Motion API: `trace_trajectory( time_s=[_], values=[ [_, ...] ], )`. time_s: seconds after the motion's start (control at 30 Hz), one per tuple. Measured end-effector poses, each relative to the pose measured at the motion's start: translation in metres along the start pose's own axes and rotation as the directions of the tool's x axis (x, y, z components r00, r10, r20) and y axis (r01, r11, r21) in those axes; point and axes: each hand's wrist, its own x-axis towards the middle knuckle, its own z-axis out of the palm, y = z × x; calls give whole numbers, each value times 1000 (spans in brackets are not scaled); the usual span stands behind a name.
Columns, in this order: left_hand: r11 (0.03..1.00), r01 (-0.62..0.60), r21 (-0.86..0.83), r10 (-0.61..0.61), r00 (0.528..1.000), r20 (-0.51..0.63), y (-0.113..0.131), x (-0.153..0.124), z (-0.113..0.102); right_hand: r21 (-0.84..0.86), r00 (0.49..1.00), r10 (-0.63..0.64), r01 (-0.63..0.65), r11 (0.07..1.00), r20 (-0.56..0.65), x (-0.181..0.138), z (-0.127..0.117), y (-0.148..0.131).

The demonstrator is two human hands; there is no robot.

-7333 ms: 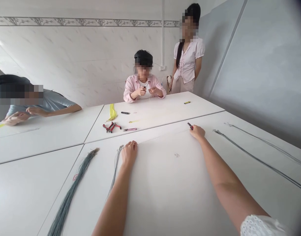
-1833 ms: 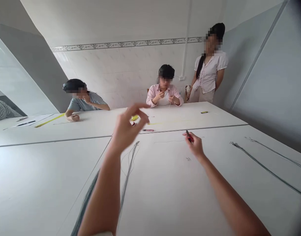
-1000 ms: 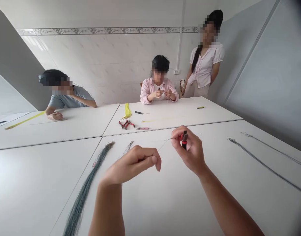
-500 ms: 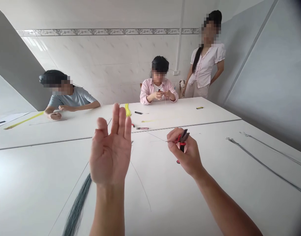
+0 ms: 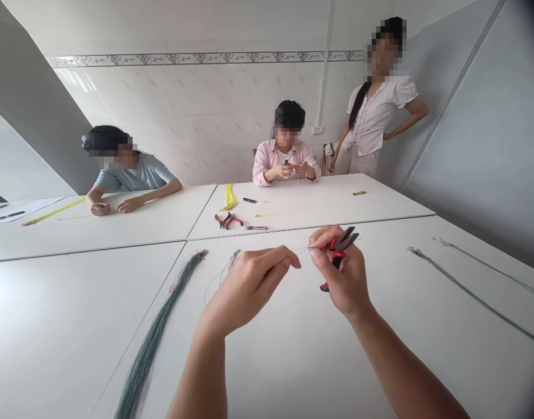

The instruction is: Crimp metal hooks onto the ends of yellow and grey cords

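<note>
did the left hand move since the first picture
Yes, upward: the left hand has lifted off the white table and now hangs above it.

The single head-worn camera looks forward and down past the person's left hand point(image 5: 245, 285) and right hand point(image 5: 342, 273), across long white rectangular tables point(image 5: 66, 314) toward a white tiled wall point(image 5: 192, 116).

**Both hands raised, close together, mid-view**

Left forearm point(image 5: 200, 378) and right forearm point(image 5: 409, 372) bare, angling inward from the bottom of the view. Left hand point(image 5: 247, 290): back uppermost, fingers loosely curled, tips pointing right, just apart from the other hand. Right hand point(image 5: 342, 273): closed, thumb and forefinger pinched together at top, wrist slightly bent.
</note>
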Motion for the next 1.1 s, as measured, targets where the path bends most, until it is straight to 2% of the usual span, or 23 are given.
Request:
trace_trajectory(
  time_s=[0.13, 0.3, 0.37, 0.43, 0.5, 0.57, 0.6, 0.67, 0.73, 0.83, 0.9, 1.0, 1.07, 1.1],
  values=[
    [992, 13, -125, -12, 1000, 9, 2, -3, -3, 29, 998, 59, -58, 998, -20, 1, -1, 4],
    [974, 58, -218, -97, 980, -171, 3, 1, 6, 58, 998, 66, -67, 996, 18, 0, 4, 2],
    [974, 51, -221, -91, 981, -172, 3, 2, 6, 58, 998, 62, -63, 996, 29, 0, 5, 0],
    [978, 52, -203, -68, 995, -70, 2, 1, 2, 60, 998, 64, -66, 996, 28, 0, 5, 0],
    [978, 37, -204, -11, 992, 128, -1, -1, -5, 62, 998, 60, -61, 996, 26, 0, 4, 1],
    [961, 26, -276, 67, 944, 322, -4, -4, -9, 60, 998, 56, -57, 997, 26, 0, 2, 3],
    [942, 28, -334, 104, 923, 372, -5, -5, -11, 61, 998, 60, -62, 996, 25, 0, 1, 4],
    [890, 45, -453, 146, 914, 378, -7, -6, -10, 86, 997, 80, -80, 993, 12, 0, -2, 5],
    [849, 55, -526, 148, 930, 337, -7, -5, -7, 140, 995, 104, -104, 985, 5, 0, -3, 6],
    [855, 80, -512, 104, 942, 320, -9, -4, -3, 226, 991, 129, -132, 965, 27, 0, -4, 5],
    [882, 85, -463, 107, 922, 373, -12, -4, -3, 276, 990, 135, -137, 951, 30, 1, -5, 4],
    [887, 53, -458, 196, 856, 479, -19, -8, -8, 337, 989, 143, -128, 933, -21, 5, -7, 4],
    [826, 18, -564, 296, 836, 461, -23, -10, -12, 373, 984, 169, -136, 918, -58, 7, -8, 6],
    [767, -1, -641, 345, 843, 412, -25, -11, -13, 388, 980, 186, -146, 910, -68, 7, -8, 7]
  ],
)
